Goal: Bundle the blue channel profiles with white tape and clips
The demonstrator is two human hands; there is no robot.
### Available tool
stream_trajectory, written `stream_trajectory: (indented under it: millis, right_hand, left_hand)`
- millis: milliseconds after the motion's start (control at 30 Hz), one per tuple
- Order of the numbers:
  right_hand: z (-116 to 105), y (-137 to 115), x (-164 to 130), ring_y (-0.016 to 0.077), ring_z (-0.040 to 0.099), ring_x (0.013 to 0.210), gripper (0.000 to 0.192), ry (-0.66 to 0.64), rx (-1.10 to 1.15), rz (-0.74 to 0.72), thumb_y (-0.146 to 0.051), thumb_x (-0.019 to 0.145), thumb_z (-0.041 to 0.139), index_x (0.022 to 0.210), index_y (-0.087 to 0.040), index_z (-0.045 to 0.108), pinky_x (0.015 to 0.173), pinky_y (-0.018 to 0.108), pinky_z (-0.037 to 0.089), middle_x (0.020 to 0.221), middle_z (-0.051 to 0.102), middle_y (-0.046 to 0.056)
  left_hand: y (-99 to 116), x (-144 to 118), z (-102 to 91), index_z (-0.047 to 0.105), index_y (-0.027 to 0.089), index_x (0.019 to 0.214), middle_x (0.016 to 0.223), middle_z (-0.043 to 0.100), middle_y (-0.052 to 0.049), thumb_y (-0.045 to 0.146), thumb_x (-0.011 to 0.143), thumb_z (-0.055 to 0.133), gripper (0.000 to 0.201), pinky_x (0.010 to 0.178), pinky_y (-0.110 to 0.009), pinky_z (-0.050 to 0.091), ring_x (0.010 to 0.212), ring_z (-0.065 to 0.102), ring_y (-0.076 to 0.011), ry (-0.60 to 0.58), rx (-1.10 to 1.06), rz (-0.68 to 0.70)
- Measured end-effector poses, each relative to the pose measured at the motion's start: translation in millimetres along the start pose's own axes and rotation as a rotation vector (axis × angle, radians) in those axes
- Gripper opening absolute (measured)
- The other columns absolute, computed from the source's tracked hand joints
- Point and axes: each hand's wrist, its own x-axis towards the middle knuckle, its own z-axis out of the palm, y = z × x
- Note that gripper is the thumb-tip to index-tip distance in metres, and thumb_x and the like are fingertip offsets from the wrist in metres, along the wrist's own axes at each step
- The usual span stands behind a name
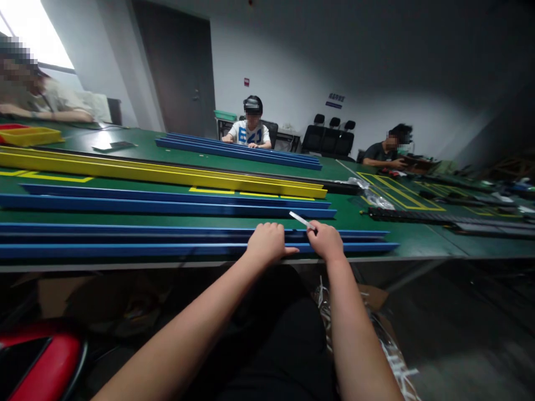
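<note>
At the table's near edge lies a long blue rail [125,249], with another blue rail [125,228] just behind it. My left hand [267,243] is curled over the near rails with its thumb stretched to the right. To its right, my right hand [326,240] is closed around a thin whitish strip [301,220], whose free end points up and left over the rails. The strip's held end is hidden in the fingers, so I cannot tell whether it is a tool. Farther back, another pair of blue rails [167,207] lies parallel.
Behind these run yellow rails [167,170] and more blue rails [238,151] on the green table [355,223]. Black slotted strips [418,216] and clear plastic wrap [376,196] lie right. White scraps [395,356] fill a box below. Several people sit around the table.
</note>
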Motion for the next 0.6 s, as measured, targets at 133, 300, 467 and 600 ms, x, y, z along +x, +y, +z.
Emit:
stream_trajectory:
  millis: [133, 300, 467, 600]
  right_hand:
    - [-4, 41, 6, 0.0208, 0.063, 0.079, 0.037, -0.055, -0.009, 0.143, -0.043, 0.095, 0.035, 0.103, -0.029, 0.068, 0.064, 0.027, 0.034, 0.089, 0.072, 0.005]
    - [-3, 17, 10, 0.0204, 0.063, 0.08, 0.034, -0.08, -0.036, 0.134, -0.041, 0.093, 0.038, 0.101, -0.027, 0.068, 0.068, 0.028, 0.035, 0.091, 0.072, 0.005]
    - [1, -52, 3, 0.0203, 0.062, 0.088, 0.032, -0.104, -0.02, -0.036, -0.039, 0.094, 0.037, 0.104, -0.026, 0.065, 0.079, 0.03, 0.036, 0.095, 0.071, 0.006]
    - [3, -98, 1, 0.0209, 0.062, 0.094, 0.036, -0.137, 0.015, -0.096, -0.039, 0.096, 0.032, 0.108, -0.025, 0.062, 0.084, 0.032, 0.036, 0.099, 0.07, 0.007]
  left_hand:
    - [38, 20, 11.2, 0.061, 0.013, 0.099, 0.097, 0.066, -0.018, 0.083, 0.069, 0.045, 0.079, 0.079, -0.044, 0.044, 0.093, 0.062, -0.0336, -0.028, -0.045, 0.008]
    - [29, 9, 7.0, 0.06, 0.016, 0.104, 0.101, 0.066, -0.016, 0.074, 0.077, 0.048, 0.065, 0.084, -0.042, 0.042, 0.097, 0.061, -0.031, 0.007, -0.06, 0.061]
    - [-12, -17, -7.5, 0.06, 0.017, 0.106, 0.105, 0.066, -0.015, 0.077, 0.076, 0.045, 0.069, 0.087, -0.042, 0.041, 0.1, 0.06, -0.0315, -0.013, -0.008, -0.013]
    - [-65, -36, -20.7, 0.06, 0.017, 0.106, 0.104, 0.067, -0.016, 0.084, 0.07, 0.042, 0.079, 0.086, -0.044, 0.042, 0.099, 0.061, -0.0341, -0.106, 0.091, -0.134]
